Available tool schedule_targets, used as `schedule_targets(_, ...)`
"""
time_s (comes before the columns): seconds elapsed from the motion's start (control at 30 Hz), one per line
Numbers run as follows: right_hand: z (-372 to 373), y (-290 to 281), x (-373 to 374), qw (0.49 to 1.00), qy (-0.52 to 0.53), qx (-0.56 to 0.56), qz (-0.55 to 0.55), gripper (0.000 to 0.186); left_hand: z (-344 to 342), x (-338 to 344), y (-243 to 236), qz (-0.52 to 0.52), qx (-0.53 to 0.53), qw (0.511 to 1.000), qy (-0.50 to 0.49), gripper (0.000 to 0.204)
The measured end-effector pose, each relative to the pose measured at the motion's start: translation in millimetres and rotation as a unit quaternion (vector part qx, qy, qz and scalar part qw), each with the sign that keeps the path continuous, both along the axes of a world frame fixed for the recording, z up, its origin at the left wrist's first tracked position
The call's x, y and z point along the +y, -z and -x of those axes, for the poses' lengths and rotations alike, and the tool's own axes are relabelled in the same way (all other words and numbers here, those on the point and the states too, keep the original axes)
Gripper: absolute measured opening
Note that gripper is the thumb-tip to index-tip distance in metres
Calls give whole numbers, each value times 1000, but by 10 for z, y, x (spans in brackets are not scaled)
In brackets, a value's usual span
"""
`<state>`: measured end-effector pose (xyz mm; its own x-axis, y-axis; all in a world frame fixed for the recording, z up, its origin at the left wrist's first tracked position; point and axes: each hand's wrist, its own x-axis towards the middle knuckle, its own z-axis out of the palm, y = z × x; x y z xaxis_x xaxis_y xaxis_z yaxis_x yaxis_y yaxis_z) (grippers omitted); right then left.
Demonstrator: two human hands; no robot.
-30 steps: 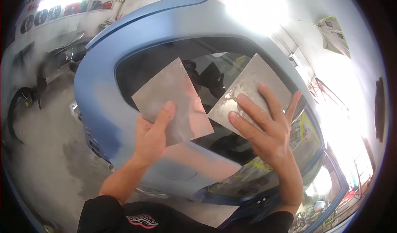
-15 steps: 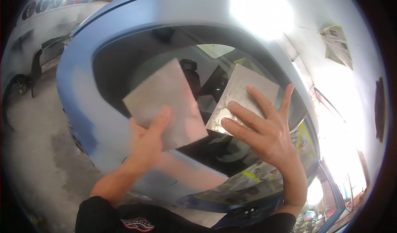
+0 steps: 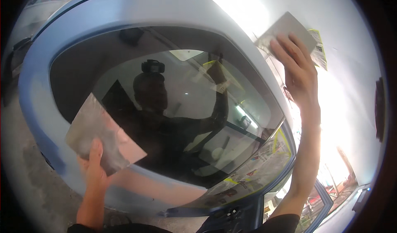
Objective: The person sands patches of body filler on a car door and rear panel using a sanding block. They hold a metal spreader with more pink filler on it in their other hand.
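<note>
My left hand [image 3: 95, 162] grips a flat, grey, square plate [image 3: 97, 127] by its lower edge, thumb laid across the front. One side of the plate has a pinkish sheen. Up at the right, my raised right hand [image 3: 295, 65] holds a second grey square plate [image 3: 289, 28], its fingers slightly blurred over the surface and the thumb hidden. Below and between both hands lies the dark rear side window [image 3: 182, 92] of a car, which mirrors my arms and the plates. The left plate is over the window's lower left edge; the right one is beyond the car's roof side.
Dull blue and grey car bodywork [image 3: 37, 92] surrounds the glass, with a pinkish patch [image 3: 153, 187] along the panel below. Newspaper with yellow-green tape [image 3: 256, 173] covers the adjoining window. An open blue car door [image 3: 324, 200] stands at lower right. Taped paper [image 3: 320, 53] hangs on the wall.
My hands have moved apart: the right has risen with its plate to the upper right, and the left has gone left and down with the other. The view has shifted, showing more of the window.
</note>
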<state>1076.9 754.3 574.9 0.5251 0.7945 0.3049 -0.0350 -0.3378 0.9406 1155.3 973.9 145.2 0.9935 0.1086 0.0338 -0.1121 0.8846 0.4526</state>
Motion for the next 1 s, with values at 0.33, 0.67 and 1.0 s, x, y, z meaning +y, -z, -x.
schedule_targets(0.33, -697, 80, -254, 999, 4, 42, -25, 55, 427, 467, 545, -90, 67, 993, -43, 44)
schedule_targets(0.67, -934, 85, -347, 998, -13, 46, -29, 62, 520, 677, 638, -133, 93, 986, -48, 42)
schedule_targets(1.0, -1076, 107, -458, 998, -34, 44, -30, 56, 486, 633, 592, -113, 137, 982, -60, 42)
